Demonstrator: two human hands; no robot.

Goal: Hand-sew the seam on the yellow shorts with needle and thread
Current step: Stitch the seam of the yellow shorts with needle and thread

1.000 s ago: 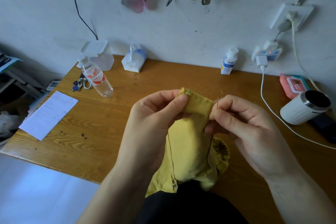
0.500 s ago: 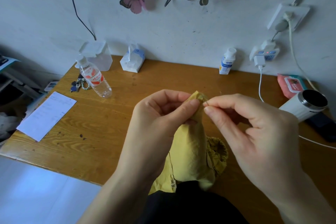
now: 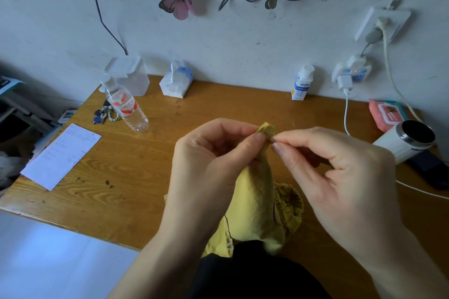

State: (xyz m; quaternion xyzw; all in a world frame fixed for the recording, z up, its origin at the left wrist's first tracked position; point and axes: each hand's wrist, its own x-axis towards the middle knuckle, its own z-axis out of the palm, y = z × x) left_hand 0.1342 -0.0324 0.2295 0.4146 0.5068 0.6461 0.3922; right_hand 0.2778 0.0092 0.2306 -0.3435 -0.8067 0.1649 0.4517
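The yellow shorts (image 3: 257, 196) hang over the front edge of the wooden table (image 3: 136, 172) down to my lap. My left hand (image 3: 213, 160) pinches the folded top edge of the fabric between thumb and fingers. My right hand (image 3: 340, 167) pinches at the same edge with thumb and forefinger, where the needle (image 3: 271, 138) is barely visible at the fingertips. A dark thread (image 3: 228, 226) trails down the fabric below my left hand.
A water bottle (image 3: 126, 107), keys (image 3: 104, 114) and a paper sheet (image 3: 60, 155) lie at the left. A tissue pack (image 3: 176, 82) and a small white bottle (image 3: 301, 82) stand at the back. A white mug (image 3: 405, 141), a wipes pack (image 3: 386, 114) and a charger cable (image 3: 346, 116) sit at the right.
My right hand moved left and up to the fabric's top edge, closing against my left hand. The spread-out seam edge is now bunched into a narrow fold between both hands.
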